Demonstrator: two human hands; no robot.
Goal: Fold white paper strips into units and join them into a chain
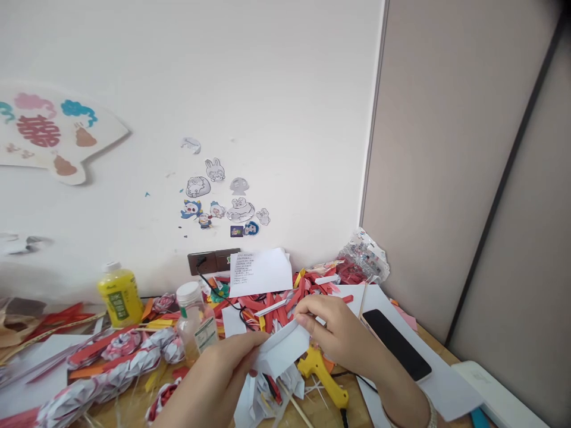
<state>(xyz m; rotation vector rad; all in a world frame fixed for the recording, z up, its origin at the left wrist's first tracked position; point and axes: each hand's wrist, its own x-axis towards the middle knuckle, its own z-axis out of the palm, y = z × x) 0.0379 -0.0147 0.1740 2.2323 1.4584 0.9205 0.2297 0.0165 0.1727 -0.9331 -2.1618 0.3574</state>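
My left hand (227, 364) and right hand (335, 326) pinch the white paper (285, 352) near the glue gun (325, 378), apparently mid-fold (its long edge looks turned over), and a neat crease calls for even fingertip pressure.

Left fingers (253, 373) partly hidden behind folded paper (285, 348); fan-shaped cutout (57, 139) cropped left; writing (244, 268) illegibly small.

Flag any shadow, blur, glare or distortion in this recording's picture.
Head view: soft shadow under the fan-shaped cutout; far-left papers look smeared; upper-right corner darkened; writing on the white sheet too small to read; edges seem wide-angle stretched; no strong glare.
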